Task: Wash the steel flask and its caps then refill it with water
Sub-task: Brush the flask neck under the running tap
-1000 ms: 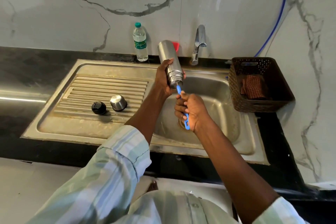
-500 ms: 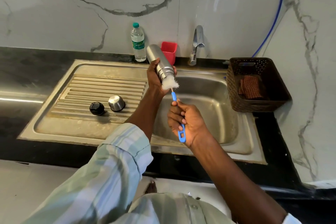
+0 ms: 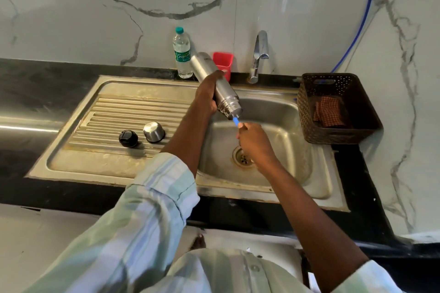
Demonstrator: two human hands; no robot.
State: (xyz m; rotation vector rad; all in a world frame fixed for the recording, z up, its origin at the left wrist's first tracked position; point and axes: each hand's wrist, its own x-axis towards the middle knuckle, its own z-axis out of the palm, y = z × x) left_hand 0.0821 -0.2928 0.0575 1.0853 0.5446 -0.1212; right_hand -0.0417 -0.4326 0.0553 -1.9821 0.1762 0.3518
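Observation:
My left hand (image 3: 206, 95) grips the steel flask (image 3: 215, 83), tilted with its mouth down and to the right over the sink basin (image 3: 285, 126). My right hand (image 3: 256, 144) holds the blue handle of a bottle brush (image 3: 235, 122); the bristle end is inside the flask's mouth and hidden. On the ribbed drainboard (image 3: 114, 114) to the left, a black inner cap (image 3: 128, 138) and a steel cup cap (image 3: 154, 132) sit side by side.
A tap (image 3: 259, 54) stands behind the basin, with a red cup (image 3: 223, 62) and a plastic water bottle (image 3: 182, 53) to its left. A brown basket (image 3: 338, 108) holding a checked cloth sits on the right. Black counter surrounds the sink.
The brush's white bristles, outside the flask mouth half a second ago, are back inside it. My right hand has moved up toward the flask, which has tilted a little.

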